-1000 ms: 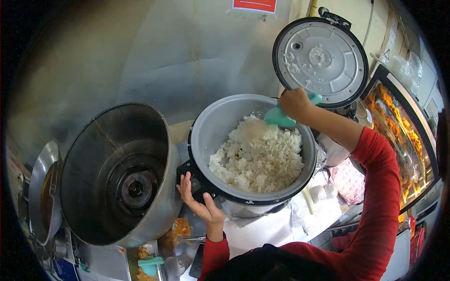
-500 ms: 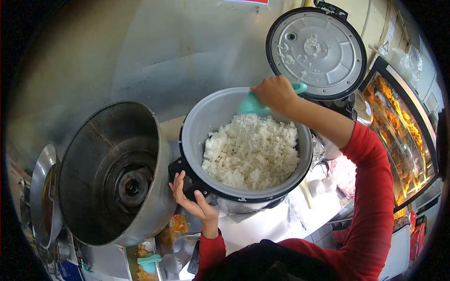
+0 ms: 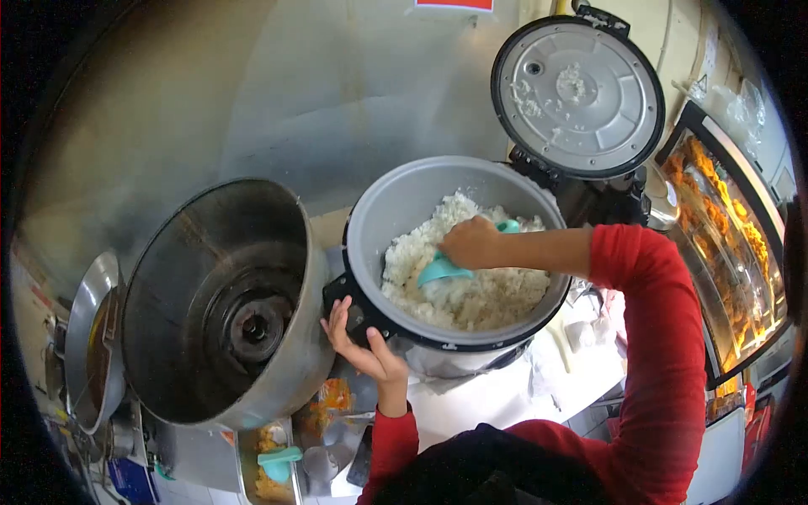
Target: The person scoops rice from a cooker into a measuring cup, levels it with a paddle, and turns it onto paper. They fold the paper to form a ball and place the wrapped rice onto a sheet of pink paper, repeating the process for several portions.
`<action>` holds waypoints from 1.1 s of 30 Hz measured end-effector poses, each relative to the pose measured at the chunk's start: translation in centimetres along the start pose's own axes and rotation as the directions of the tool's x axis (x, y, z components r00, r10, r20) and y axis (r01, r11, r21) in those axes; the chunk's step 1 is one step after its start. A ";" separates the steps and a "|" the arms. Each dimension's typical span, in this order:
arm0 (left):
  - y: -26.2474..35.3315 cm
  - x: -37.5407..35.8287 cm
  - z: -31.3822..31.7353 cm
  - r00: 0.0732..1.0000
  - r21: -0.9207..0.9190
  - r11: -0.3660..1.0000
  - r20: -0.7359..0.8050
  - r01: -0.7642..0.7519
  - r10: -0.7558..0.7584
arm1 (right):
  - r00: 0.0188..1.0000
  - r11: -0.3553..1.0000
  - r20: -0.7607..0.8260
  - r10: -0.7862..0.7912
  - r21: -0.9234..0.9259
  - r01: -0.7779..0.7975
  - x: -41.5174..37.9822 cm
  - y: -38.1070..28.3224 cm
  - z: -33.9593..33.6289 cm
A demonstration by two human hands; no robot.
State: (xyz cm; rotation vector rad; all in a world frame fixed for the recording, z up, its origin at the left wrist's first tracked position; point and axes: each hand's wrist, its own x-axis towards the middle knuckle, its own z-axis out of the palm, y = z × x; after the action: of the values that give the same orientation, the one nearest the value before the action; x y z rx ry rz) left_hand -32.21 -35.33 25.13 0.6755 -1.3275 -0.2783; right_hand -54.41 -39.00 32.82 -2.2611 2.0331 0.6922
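Observation:
My right hand (image 3: 471,243) is closed round the handle of a teal rice scoop (image 3: 444,269), whose bowl is pushed into the white rice (image 3: 505,300). The rice lies in the grey inner pot of a large rice cooker (image 3: 370,227). At the cooker's black side handle (image 3: 358,305), my left hand (image 3: 370,353) rests with its fingers spread, the thumb by the rim. Behind the pot the round lid (image 3: 581,118) stands raised, with rice grains stuck to its inner face.
A deep metal drum (image 3: 210,311) stands close on the left, beside a tilted metal pan (image 3: 93,353). Below, another teal scoop (image 3: 278,463) lies on a food tray (image 3: 248,459). A glass display case (image 3: 724,227) with fried food is at the right. A metal wall (image 3: 353,93) rises behind.
The scoop in my right hand has gone from the pot's far edge down and nearer, into the middle of the rice. My left hand stays at the side handle. The view has shifted slightly.

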 end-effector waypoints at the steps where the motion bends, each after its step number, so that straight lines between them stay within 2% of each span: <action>1: -0.1 0.0 0.0 1.000 -0.005 1.000 0.006 -0.003 0.003 | 0.999 0.997 0.010 -0.048 0.054 0.047 0.0 -1.4 0.1; 4: -0.1 0.1 -0.2 0.999 0.014 1.000 0.029 -0.021 0.020 | 0.995 0.987 0.013 -0.101 0.123 0.099 -1.6 -3.3 -0.3; 7: -0.4 -0.1 -0.1 1.000 0.040 0.999 0.020 -0.024 0.023 | 0.999 0.964 -0.033 0.012 0.264 -0.003 -4.8 -3.3 -1.9; 12: -0.3 0.1 -0.1 0.999 0.062 0.998 0.012 -0.032 0.031 | 0.989 0.953 0.025 0.147 0.265 -0.148 -12.0 -1.4 -5.2; 15: 0.3 0.0 -0.1 1.000 0.161 0.987 0.022 -0.010 0.006 | 0.994 0.954 -0.002 0.107 0.281 -0.102 -11.3 -2.0 -4.3; 18: 0.5 0.0 -0.1 1.000 0.184 0.983 0.018 -0.026 0.023 | 0.999 0.932 -0.043 0.006 0.361 0.010 -8.6 -2.6 -1.6; 21: 0.3 0.0 -0.2 0.999 0.102 0.994 0.031 -0.027 0.024 | 0.999 0.939 -0.046 0.006 0.344 0.010 -8.2 -1.2 -0.5; 22: 0.4 0.1 -0.4 0.999 0.071 0.997 0.039 -0.027 0.025 | 0.987 0.902 0.159 -0.004 0.427 -0.065 -7.9 -0.3 -0.9; 24: 1.2 0.2 -0.8 0.997 0.032 0.998 0.067 0.048 -0.050 | 0.841 0.810 0.535 -0.083 0.528 -0.257 -6.8 2.5 -2.1; 26: 1.6 0.6 -1.1 0.989 0.013 0.996 0.111 0.093 -0.094 | 0.690 0.663 0.685 -0.235 0.632 -0.401 -3.8 6.7 0.0; 28: 1.7 0.5 -1.5 0.978 0.016 0.992 0.167 0.125 -0.126 | 0.735 0.610 0.653 -0.184 0.662 -0.436 -3.8 8.0 -1.1; 29: 1.8 0.5 -1.4 0.978 -0.024 0.989 0.152 0.148 -0.143 | 0.833 0.640 0.551 -0.050 0.658 -0.396 -3.6 8.5 -1.3; 30: 1.9 0.4 -1.2 0.988 -0.011 0.995 0.122 0.102 -0.100 | 0.902 0.672 0.426 0.076 0.646 -0.362 -3.7 8.0 -1.8; 31: 1.9 0.4 -0.9 0.994 0.004 0.998 0.093 0.055 -0.055 | 0.937 0.796 0.280 0.208 0.508 -0.329 -3.3 7.0 -2.1; 33: 1.7 0.0 -0.9 0.998 0.073 0.997 0.065 -0.020 0.015 | 0.981 0.882 0.070 0.182 0.429 -0.195 -4.6 3.9 -2.7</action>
State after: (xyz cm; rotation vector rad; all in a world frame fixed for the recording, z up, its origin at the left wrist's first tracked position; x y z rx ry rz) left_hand -31.70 -33.75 26.02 0.7215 -1.4096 -0.2397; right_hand -57.50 -36.14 37.87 -1.8122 2.1487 0.2323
